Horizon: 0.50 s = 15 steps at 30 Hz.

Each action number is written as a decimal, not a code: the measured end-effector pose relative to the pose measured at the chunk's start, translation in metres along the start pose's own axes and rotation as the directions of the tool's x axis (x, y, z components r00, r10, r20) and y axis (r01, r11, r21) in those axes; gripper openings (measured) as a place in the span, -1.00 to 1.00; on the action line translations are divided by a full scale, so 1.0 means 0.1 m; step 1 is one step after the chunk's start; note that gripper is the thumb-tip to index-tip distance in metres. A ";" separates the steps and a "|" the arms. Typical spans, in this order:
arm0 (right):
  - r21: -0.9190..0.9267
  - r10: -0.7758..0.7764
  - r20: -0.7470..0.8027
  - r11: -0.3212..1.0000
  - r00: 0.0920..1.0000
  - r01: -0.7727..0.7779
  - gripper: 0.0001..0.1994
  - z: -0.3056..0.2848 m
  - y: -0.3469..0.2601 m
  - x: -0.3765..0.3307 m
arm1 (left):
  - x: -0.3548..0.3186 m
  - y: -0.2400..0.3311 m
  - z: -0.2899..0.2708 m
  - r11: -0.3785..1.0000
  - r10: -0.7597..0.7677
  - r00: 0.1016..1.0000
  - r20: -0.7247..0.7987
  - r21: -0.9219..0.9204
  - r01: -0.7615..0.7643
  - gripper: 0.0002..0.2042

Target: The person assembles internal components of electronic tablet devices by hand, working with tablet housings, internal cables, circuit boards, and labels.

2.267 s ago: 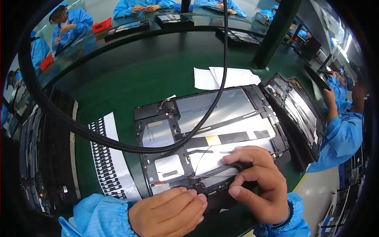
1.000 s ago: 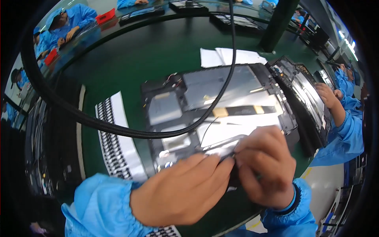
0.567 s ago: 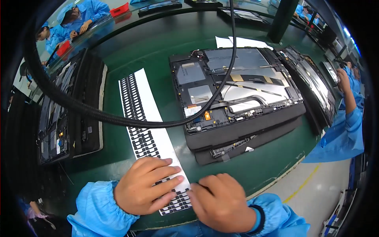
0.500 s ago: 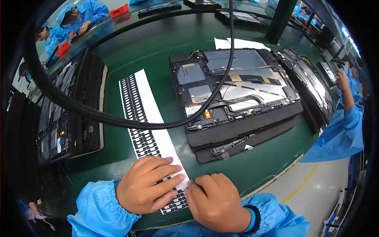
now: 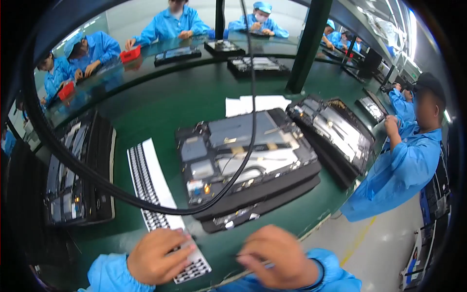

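Note:
A long white strip of small black stickers in rows (image 5: pixel 158 187) lies lengthwise on the green bench. My left hand (image 5: pixel 158 257) rests flat over its near part, fingers stretched across it. To the right of the strip, raised off it near the bench's front edge, is my right hand (image 5: pixel 277 255). Its fingers are curled to the thumb and smeared by motion; whatever is between them is too small to make out. Beyond both hands sits an open laptop chassis with bare inner parts (image 5: pixel 243 155), on dark foam trays (image 5: pixel 258 194).
A black cable (image 5: pixel 116 192) loops across the view above the bench. More chassis stand in foam at the left (image 5: pixel 73 170) and right (image 5: pixel 335 131). White paper (image 5: pixel 258 104) lies behind the middle chassis. A co-worker in blue (image 5: pixel 408 155) stands at the right; others sit beyond the bench.
My right hand has lifted off the strip's edge and moved right. My left hand stays on the strip. The view has tilted up, so more people and the far bench show.

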State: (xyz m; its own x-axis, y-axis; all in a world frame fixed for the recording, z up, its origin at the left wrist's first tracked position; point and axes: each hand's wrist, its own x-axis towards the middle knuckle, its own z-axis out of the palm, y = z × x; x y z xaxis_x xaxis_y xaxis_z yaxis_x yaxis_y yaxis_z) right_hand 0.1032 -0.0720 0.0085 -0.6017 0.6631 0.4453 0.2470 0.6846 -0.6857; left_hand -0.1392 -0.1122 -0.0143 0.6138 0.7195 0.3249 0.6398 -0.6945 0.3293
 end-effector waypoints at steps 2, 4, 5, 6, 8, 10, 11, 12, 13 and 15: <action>-0.026 0.031 -0.072 0.999 0.997 -0.033 -0.92 -0.41 0.22 0.00 | 0.18 0.11 -0.11 0.997 0.076 0.996 -0.051 -0.016 -0.077 -0.68; 0.109 0.164 -0.114 0.982 0.980 -0.151 -0.95 -0.78 0.43 0.03 | 0.55 0.26 -0.20 0.998 0.066 0.998 0.006 0.023 -0.067 -0.69; 0.110 0.172 -0.123 0.981 0.977 -0.159 -0.96 -0.92 0.54 0.08 | 0.78 0.29 -0.18 0.989 0.144 0.990 0.000 0.044 -0.144 -0.70; 0.121 0.171 -0.124 0.980 0.977 -0.156 -0.96 -1.03 0.66 0.16 | 0.98 0.32 -0.16 0.975 0.209 0.978 -0.001 0.075 -0.208 -0.71; 0.111 0.147 -0.095 0.984 0.985 -0.136 -0.97 -1.13 0.86 0.27 | 1.36 0.19 0.01 0.925 0.347 0.938 0.000 0.163 -0.343 -0.71; 0.147 0.108 -0.047 0.984 0.993 -0.100 -0.98 -1.09 1.04 0.35 | 1.59 0.05 0.18 0.915 0.375 0.927 0.001 0.158 -0.371 -0.72; 0.059 0.073 -0.004 0.996 0.997 -0.073 -0.97 -1.06 1.12 0.37 | 1.63 -0.01 0.27 0.915 0.366 0.930 0.015 0.174 -0.363 -0.71; 0.073 0.083 -0.006 0.994 0.997 -0.082 -0.97 -1.04 1.15 0.39 | 1.65 -0.05 0.32 0.917 0.350 0.936 0.029 0.193 -0.349 -0.70; 0.061 0.091 -0.001 0.994 0.996 -0.091 -0.98 -1.03 1.13 0.40 | 1.66 -0.07 0.33 0.917 0.361 0.932 0.009 0.176 -0.357 -0.69; 0.062 0.102 0.011 0.993 0.995 -0.103 -0.97 -1.04 1.12 0.43 | 1.67 -0.04 0.29 0.934 0.316 0.948 0.039 0.160 -0.318 -0.69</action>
State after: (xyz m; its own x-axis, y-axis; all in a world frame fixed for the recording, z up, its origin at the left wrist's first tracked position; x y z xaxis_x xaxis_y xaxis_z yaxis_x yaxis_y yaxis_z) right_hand 0.1837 0.0640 0.0107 -0.5816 0.7263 0.3665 0.2601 0.5929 -0.7621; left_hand -0.0261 0.0113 0.0131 0.8021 0.4629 0.3773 0.4766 -0.8769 0.0626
